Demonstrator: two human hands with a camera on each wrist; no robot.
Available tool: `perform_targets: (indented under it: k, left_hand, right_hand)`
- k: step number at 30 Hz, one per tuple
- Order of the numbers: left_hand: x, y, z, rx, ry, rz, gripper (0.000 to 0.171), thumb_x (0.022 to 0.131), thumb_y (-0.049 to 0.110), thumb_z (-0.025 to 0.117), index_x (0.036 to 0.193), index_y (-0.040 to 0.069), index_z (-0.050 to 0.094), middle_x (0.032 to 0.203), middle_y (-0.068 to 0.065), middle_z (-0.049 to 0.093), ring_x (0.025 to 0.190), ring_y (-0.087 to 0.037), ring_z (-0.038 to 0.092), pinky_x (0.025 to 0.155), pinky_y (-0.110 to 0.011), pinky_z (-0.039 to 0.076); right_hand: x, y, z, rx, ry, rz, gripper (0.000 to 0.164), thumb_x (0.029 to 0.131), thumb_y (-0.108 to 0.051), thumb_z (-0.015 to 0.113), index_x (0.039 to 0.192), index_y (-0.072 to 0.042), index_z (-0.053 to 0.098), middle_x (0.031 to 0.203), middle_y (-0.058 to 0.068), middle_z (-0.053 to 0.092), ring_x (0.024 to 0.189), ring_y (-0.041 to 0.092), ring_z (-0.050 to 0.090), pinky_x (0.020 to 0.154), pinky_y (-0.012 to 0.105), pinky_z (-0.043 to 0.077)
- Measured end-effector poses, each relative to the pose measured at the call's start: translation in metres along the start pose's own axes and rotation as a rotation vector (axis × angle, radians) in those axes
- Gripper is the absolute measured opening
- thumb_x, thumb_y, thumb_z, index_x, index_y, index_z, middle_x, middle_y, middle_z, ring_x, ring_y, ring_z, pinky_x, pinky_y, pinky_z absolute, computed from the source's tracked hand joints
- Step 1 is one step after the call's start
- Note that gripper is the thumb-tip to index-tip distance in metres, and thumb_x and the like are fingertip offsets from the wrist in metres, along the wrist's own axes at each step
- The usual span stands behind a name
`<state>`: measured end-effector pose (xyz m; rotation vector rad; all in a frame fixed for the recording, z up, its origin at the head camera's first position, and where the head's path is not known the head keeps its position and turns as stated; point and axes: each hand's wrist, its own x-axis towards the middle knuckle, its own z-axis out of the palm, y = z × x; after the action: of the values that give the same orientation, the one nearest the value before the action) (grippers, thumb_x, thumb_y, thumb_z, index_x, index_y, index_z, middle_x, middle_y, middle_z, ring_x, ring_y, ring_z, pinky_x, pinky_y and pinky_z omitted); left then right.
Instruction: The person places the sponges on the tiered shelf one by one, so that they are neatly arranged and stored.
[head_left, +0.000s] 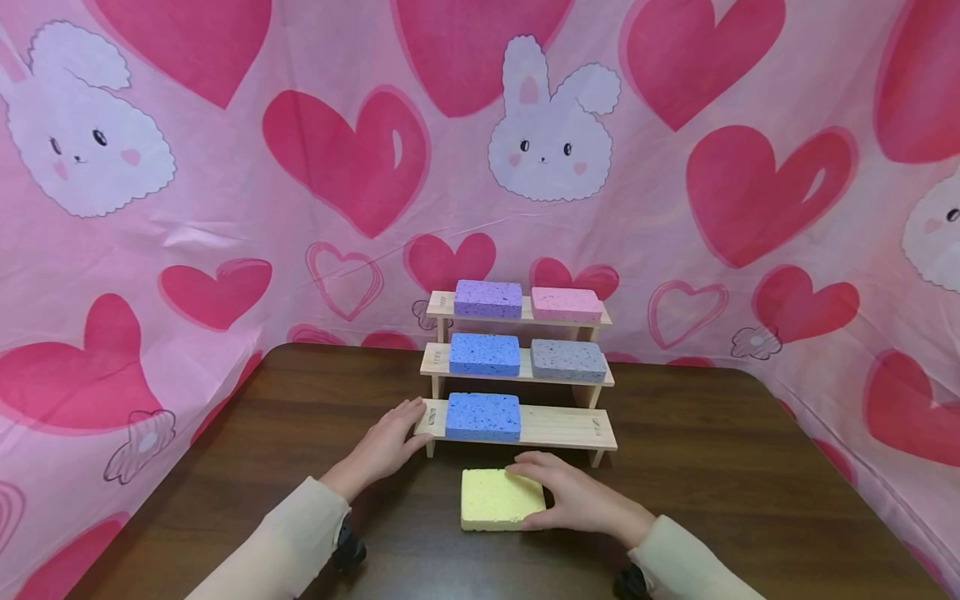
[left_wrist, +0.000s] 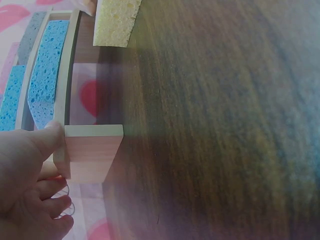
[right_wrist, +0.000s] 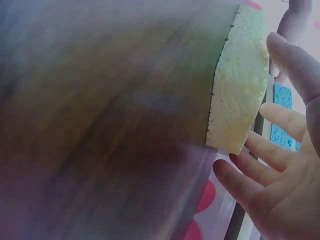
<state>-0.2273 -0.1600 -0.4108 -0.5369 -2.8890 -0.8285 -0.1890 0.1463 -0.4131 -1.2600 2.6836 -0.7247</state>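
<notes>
A yellow sponge [head_left: 498,500] lies flat on the table in front of a stepped wooden stand [head_left: 558,426]. My right hand [head_left: 577,493] is at its right end, thumb by the near corner and fingers over the far edge; in the right wrist view those fingers [right_wrist: 272,145] are spread and fairly straight along the sponge. At the left end of the lowest shelf, my left hand [head_left: 386,442] holds the board between thumb and fingers. Beside it on that shelf sits a blue sponge [head_left: 483,417]. In the left wrist view the thumb [left_wrist: 47,137] presses the board's edge.
On the middle shelf are a blue sponge [head_left: 484,355] and a grey sponge [head_left: 568,360]. The top shelf carries a purple sponge [head_left: 488,299] and a pink sponge [head_left: 566,305]. Behind the dark wooden table [head_left: 697,467] hangs a pink cloth [head_left: 450,192] with hearts and rabbits.
</notes>
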Motion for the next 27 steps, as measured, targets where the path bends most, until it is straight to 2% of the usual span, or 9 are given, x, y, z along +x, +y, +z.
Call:
perform_targets:
  k: [5,17,27]
  left_hand:
    - [0.0004,-0.0002,0.0002,-0.002,-0.004,-0.001,0.057,0.086,0.023,0.066,0.133,-0.002,0.046,0.140,-0.018,0.039,0.130,-0.036,0.030,0.102,-0.052,0.028]
    - [0.0001,0.0002,0.0000,-0.001,-0.007,-0.003,0.057,0.086,0.023,0.066,0.133,-0.002,0.046,0.139,-0.018,0.039,0.130,-0.035,0.030,0.102,-0.051,0.027]
    - [-0.0001,-0.0001,-0.0005,0.000,0.001,0.002,0.057,0.086,0.023,0.066,0.133,-0.003,0.046,0.139,-0.018,0.039,0.130,-0.036,0.031,0.101,-0.052,0.028]
  right_hand:
    - [0.0009,-0.0012,0.0007,0.002,-0.036,0.017,0.065,0.078,-0.041,0.071,0.132,-0.010,0.050,0.133,0.014,0.045,0.119,0.027,0.043,0.094,0.044,0.040]
    - [0.0038,-0.0021,0.0010,-0.002,-0.058,0.013,0.063,0.077,-0.037,0.074,0.129,-0.008,0.052,0.128,0.008,0.049,0.115,0.021,0.046,0.095,0.037,0.040]
    - [0.0051,-0.0021,0.0006,-0.010,-0.046,-0.014,0.060,0.077,-0.034,0.074,0.127,-0.007,0.053,0.124,0.004,0.050,0.112,0.016,0.048,0.093,0.033,0.041]
